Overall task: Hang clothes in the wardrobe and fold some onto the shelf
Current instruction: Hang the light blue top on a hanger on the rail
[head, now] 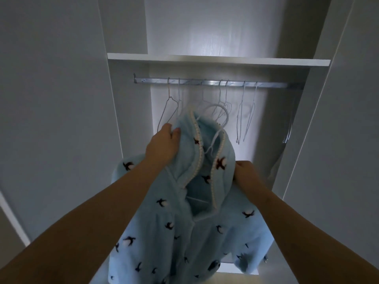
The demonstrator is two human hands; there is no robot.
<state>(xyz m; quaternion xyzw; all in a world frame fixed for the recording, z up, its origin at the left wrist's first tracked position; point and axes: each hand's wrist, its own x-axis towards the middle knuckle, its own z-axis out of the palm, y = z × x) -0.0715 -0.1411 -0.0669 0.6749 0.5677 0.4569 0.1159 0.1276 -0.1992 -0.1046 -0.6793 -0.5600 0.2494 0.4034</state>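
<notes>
Pale blue fleece, dotted with small dark birds, makes up the only garment in sight. This jacket point(184, 232) is held up in front of the open wardrobe point(61, 99), between the two raised arms. It is already on a white wire hanger point(222, 112), whose hook stands out of the neck opening, below the rail point(192, 82) and not yet on it.

I judge the task to be near its start. From left to right the rail carries only bare wire hangers point(168, 107) (their count is blurred), with nothing clothed among them. The shelf point(205, 59) above shows only its front edge, and its top is hidden from this low angle.

The left hand point(164, 146) pinches the edge of the hood, thumb on the near side and fingers curled behind the cloth. The hood and the hanger hook rise just to its right. Lower and further right, the right hand point(248, 175) grips the jacket's shoulder with its fingers sunk in the fleece. The body of the jacket drapes down below both hands.
</notes>
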